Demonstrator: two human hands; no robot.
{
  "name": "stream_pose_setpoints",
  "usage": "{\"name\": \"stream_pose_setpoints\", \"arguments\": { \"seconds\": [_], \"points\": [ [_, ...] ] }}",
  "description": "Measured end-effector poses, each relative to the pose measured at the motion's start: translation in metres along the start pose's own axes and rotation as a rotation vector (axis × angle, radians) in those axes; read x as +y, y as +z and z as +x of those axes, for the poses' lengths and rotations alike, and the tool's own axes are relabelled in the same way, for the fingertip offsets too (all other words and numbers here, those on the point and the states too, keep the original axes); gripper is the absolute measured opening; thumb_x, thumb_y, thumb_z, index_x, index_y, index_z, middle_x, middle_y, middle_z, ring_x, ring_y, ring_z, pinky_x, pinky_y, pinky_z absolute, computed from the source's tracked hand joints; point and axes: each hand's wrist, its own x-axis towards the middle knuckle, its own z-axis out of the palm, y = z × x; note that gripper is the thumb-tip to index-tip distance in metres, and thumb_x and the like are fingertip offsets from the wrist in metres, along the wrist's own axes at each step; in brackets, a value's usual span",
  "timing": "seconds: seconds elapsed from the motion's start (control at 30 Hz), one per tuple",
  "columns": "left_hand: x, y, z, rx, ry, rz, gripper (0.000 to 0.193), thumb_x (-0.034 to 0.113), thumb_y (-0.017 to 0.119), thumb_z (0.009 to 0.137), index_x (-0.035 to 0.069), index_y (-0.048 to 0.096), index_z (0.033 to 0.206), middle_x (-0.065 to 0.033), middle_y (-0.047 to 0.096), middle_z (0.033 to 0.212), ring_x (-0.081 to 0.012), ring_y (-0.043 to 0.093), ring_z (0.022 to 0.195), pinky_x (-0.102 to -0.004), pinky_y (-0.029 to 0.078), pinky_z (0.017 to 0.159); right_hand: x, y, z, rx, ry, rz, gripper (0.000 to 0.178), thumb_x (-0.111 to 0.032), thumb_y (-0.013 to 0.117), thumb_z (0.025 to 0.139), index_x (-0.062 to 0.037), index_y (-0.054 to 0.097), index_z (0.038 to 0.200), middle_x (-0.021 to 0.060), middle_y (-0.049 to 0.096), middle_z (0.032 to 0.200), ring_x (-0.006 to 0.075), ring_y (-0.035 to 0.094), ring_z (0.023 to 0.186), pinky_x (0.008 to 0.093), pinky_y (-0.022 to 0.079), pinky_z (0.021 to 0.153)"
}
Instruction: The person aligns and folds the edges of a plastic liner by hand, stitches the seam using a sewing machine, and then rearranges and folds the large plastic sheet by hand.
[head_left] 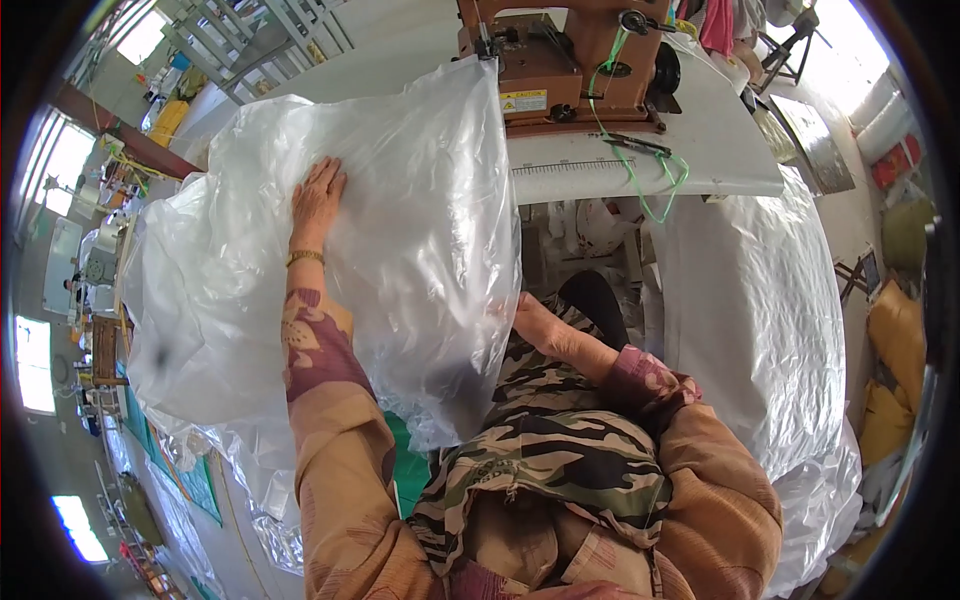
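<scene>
A large sheet of clear plastic film (420, 190) is draped over the left part of the white sewing table and hangs down toward my lap. My left hand (319, 195) lies flat on the film, fingers stretched forward. Down at the film's right edge, my right hand (538, 323) has its fingers closed, and the fingertips go behind the film; the edge seems pinched there. The brown sewing machine (570, 65) stands at the far side, and the film's far corner reaches up to its needle end.
Green thread (650, 205) trails from the machine over the table's front edge, past small dark snips (638, 146). A ruler strip (570, 166) runs along that edge. More stacked plastic film (760, 330) hangs at the right. Metal racks (250, 50) stand at the far left.
</scene>
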Motion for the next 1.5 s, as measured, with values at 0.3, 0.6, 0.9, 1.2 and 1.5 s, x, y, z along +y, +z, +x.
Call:
{"name": "stream_pose_setpoints", "arguments": {
  "seconds": [0.3, 0.6, 0.9, 1.2, 1.5],
  "points": [
    [0.188, -0.079, -0.068, -0.113, 0.274, -0.531, 0.038, 0.042, 0.062, 0.09, 0.004, 0.064, 0.087, -0.0122, 0.067, 0.078, -0.0315, 0.065, 0.07, -0.0399, 0.047, 0.057, 0.001, 0.01, -0.01, 0.322, -0.26, -0.078, 0.026, -0.023, 0.056, 0.1, 0.001, 0.064, 0.096, -0.0019, 0.061, 0.078, 0.0062, 0.052, 0.07, 0.0247, 0.045, 0.061],
    [0.256, -0.054, -0.165, -0.061, 0.223, -0.407, 0.021, 0.02, 0.069, 0.087, 0.003, 0.056, 0.083, -0.0132, 0.059, 0.066, -0.03, 0.061, 0.058, -0.0385, 0.045, 0.054, 0.025, 0.016, -0.001, 0.341, -0.449, -0.155, 0.022, -0.016, 0.055, 0.096, 0.005, 0.058, 0.089, 0.0075, 0.059, 0.07, 0.0132, 0.049, 0.067, 0.0346, 0.045, 0.061],
    [0.255, -0.07, -0.184, 0.038, 0.39, -0.261, 0.006, 0.002, 0.06, 0.085, 0.001, 0.056, 0.09, -0.0124, 0.061, 0.079, -0.0322, 0.062, 0.07, -0.0396, 0.047, 0.057, -0.006, 0.021, -0.045, 0.319, -0.579, -0.55, 0.016, -0.014, 0.059, 0.094, -0.001, 0.054, 0.085, 0.013, 0.053, 0.07, 0.0268, 0.053, 0.061, 0.0353, 0.044, 0.059],
    [0.254, -0.083, -0.186, -0.012, 0.37, -0.454, 0.004, 0.0, 0.056, 0.086, 0.0, 0.055, 0.09, -0.0121, 0.053, 0.077, -0.031, 0.059, 0.069, -0.0392, 0.046, 0.057, -0.013, 0.026, -0.045, 0.161, -0.99, -0.904, 0.021, -0.01, 0.069, 0.081, -0.0061, 0.049, 0.078, 0.0095, 0.05, 0.07, 0.0305, 0.052, 0.066, 0.0401, 0.044, 0.067],
    [0.25, -0.079, -0.197, 0.001, 0.072, -0.682, 0.008, 0.003, 0.066, 0.086, -0.001, 0.062, 0.091, -0.0146, 0.056, 0.077, -0.032, 0.056, 0.062, -0.0356, 0.042, 0.056, -0.059, -0.008, -0.033, -0.063, -0.883, -0.984, 0.014, -0.013, 0.065, 0.089, -0.0019, 0.058, 0.085, 0.0093, 0.056, 0.077, 0.0277, 0.057, 0.073, 0.0376, 0.046, 0.071]
  ]
}}
